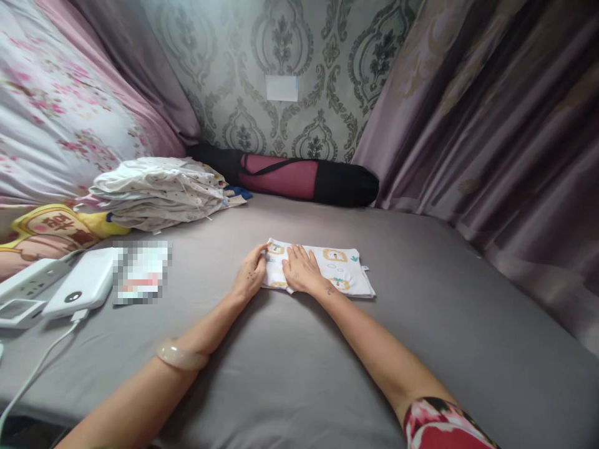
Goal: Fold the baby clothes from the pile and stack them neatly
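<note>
A folded white cloth (349,271) with tan and green prints lies flat on the grey sheet (421,299). My right hand (302,268) rests palm down on its left half, fingers stretched out and pointing away from me. At the cloth's left edge is my left hand (253,271), its fingertips touching the edge; whether it pinches any fabric is too small to tell. A small tag sticks out at the cloth's right side.
Piled light clothes (163,187) lie at the back left, beside a black and maroon bag (281,178) along the wall. At left are a yellow cushion (60,227), a power strip (35,277), a white power bank (82,284) with a cable, and a blurred packet (143,271).
</note>
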Motion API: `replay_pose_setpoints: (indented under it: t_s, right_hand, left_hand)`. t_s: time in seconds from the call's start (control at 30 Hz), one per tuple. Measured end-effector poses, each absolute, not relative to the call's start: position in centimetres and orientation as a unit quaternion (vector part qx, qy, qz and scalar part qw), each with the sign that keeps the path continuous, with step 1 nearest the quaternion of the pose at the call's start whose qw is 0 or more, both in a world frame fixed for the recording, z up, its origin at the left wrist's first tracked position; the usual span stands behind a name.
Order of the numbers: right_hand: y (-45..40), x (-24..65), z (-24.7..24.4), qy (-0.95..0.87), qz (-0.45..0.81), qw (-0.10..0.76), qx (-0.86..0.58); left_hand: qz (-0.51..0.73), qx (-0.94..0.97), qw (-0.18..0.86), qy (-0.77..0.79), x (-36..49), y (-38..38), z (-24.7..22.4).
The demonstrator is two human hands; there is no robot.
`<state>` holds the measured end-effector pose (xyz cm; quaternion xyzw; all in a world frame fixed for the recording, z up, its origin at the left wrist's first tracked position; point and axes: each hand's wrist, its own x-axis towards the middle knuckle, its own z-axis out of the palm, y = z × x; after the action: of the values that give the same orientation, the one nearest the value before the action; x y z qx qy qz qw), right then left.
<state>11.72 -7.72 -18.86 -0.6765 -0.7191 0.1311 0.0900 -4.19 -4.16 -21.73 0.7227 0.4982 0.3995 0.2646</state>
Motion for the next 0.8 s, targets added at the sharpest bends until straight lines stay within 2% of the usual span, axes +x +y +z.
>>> replay_pose_setpoints:
  t_s: [0.33, 0.67, 0.8]
  right_hand:
    - [-6.7, 8.4, -19.0, -0.739, 0.111, 0.11, -0.656]
    - [-6.5, 6.8, -18.5, -0.753, 0.093, 0.119, -0.641]
    - [-6.3, 5.5, -18.7, -0.761, 0.096, 0.088, -0.636]
  left_hand:
    - [0.414, 0.678, 0.258, 0.55, -4.6, -3.6, -22.1]
    - [0.445, 0.627, 0.304, 0.562, -4.6, -3.8, -21.5]
    - [0.472, 0.593, 0.323, 0.567, -4.5, -3.8, -21.3]
